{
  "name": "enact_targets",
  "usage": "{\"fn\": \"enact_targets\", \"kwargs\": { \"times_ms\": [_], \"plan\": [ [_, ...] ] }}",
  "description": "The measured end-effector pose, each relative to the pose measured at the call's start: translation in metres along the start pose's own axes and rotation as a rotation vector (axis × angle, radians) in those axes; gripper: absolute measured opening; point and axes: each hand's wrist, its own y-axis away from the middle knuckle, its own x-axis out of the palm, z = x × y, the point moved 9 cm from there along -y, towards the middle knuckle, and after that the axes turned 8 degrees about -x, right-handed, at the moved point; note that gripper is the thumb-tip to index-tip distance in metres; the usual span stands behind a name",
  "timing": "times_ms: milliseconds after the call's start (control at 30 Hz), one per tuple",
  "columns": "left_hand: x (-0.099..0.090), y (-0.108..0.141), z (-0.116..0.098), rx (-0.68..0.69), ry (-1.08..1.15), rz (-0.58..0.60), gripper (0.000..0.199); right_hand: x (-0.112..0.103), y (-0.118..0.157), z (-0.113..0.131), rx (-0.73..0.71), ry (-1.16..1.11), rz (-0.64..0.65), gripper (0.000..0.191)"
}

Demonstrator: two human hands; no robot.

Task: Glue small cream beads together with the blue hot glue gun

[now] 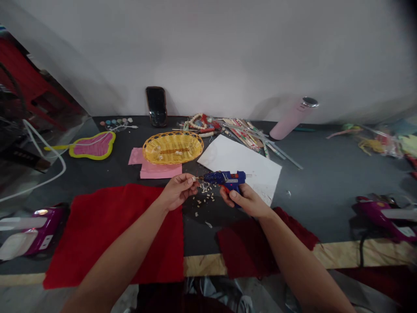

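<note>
My right hand (239,198) is wrapped round the handle of a blue glue gun (224,177), whose nozzle points left. A clear glue stick sticks out of its back end. My left hand (179,190) pinches a small pale piece (194,178) right at the nozzle tip. Under the gun, several small beige bits (203,200) lie scattered on the dark table (202,241). A yellow woven basket (172,148) stands behind my left hand, with a few small pale pieces in it. White board (241,161) lies behind and beneath the gun.
Red cloth (130,230) covers the left front, and dark red cloth (247,248) lies under my right forearm. Pink sheets (159,170) sit by the basket. A phone (157,106) and pink bottle (291,119) stand at the wall. Purple machines (47,230) flank both sides.
</note>
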Motion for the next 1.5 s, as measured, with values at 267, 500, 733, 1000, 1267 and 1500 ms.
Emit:
{"fn": "enact_targets", "kwargs": {
  "times_ms": [267, 500, 733, 1000, 1267, 1500],
  "plan": [
    [-0.001, 0.000, 0.000, -0.003, 0.018, -0.003, 0.014, 0.001, -0.001, 0.000, -0.002, -0.022, 0.001, 0.039],
    [-0.003, -0.001, 0.000, -0.002, 0.029, -0.010, 0.015, 0.001, 0.000, 0.000, 0.003, -0.019, 0.006, 0.039],
    [-0.001, 0.000, -0.001, 0.002, 0.029, -0.013, 0.015, 0.001, -0.001, 0.001, -0.001, -0.040, -0.003, 0.038],
    [-0.002, 0.000, -0.001, 0.003, 0.023, -0.023, 0.017, -0.004, 0.004, -0.007, 0.026, -0.119, -0.066, 0.040],
    [0.002, 0.003, -0.004, 0.012, -0.002, -0.036, 0.017, -0.070, 0.022, -0.027, 0.104, -0.292, -0.501, 0.049],
    [0.004, 0.003, -0.005, 0.023, -0.003, -0.015, 0.015, -0.136, 0.056, -0.049, 0.283, -0.120, -0.872, 0.042]
  ]
}}
